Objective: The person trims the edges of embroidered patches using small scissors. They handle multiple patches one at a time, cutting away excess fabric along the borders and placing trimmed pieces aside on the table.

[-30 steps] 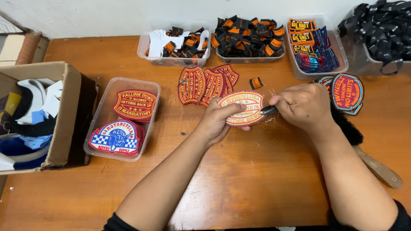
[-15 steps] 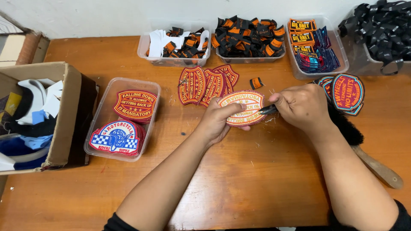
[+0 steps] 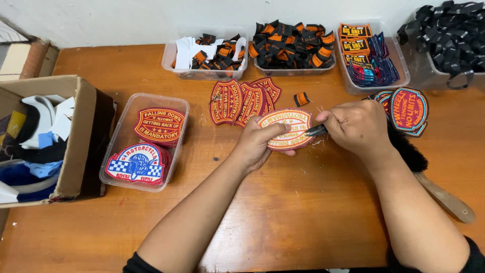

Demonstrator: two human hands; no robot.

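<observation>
Two hands on one job: left hand (image 3: 257, 146) pinches the oval patch (image 3: 285, 129) at its left end, thumb on top, fingers curled under, patch held just above the table (image 3: 303, 202) near mid-scene. Right hand (image 3: 356, 126) is closed round a small dark tool (image 3: 316, 131); I judge it a snipper or blade, but only its tip shows, touching the patch's right edge.

Step in hand, as I read it: trimming loose thread off the patch border. Stray threads lie on the wood just beside the patch, which fits.

How to do it well:
- Keep the patch flat and taut with the left thumb so the edge doesn't curl into the tool.
- Work the tip along the border only, angled away from the stitching; nicking the red edge ruins the piece.
- Keep left fingertips back from the tool tip. They're near it now.
- Rotate the patch, not the wrist.

Nearby: a fan of red patches (image 3: 242, 101) just beyond, a round patch stack (image 3: 406, 108) at right, a brush (image 3: 429, 177) under my right forearm, a tub (image 3: 177, 146) of finished patches at left.
</observation>
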